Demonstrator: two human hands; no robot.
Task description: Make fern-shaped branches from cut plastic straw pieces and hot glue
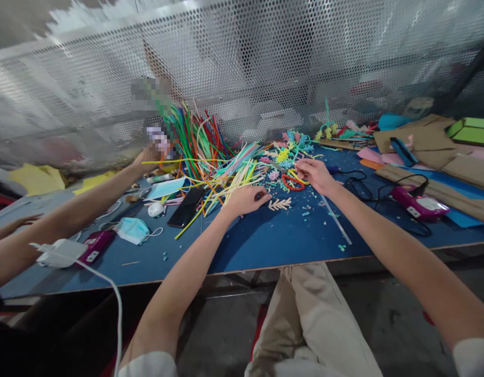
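Observation:
My left hand (246,201) rests low over the blue table, its fingers curled and the thumb meeting a fingertip; whatever may be between them is too small to make out. Just right of it lies a cream leaf-shaped piece (280,204) with cut, branching sides. My right hand (315,175) is pinched beside the scissors (292,184), which have red and yellow handles. Whether its fingertips hold the handle or some small piece is not clear. Behind both hands lie cut pastel pieces (283,155) and a heap of pipe cleaners (198,139).
A co-worker's arm (88,204) reaches in from the left. Nearby are a black phone (186,207), a face mask (132,230) and a white charger (63,253). A clear stick (337,221), a purple device (419,203) with black cable and brown cardboard (415,139) lie right. Perforated metal (226,68) stands behind.

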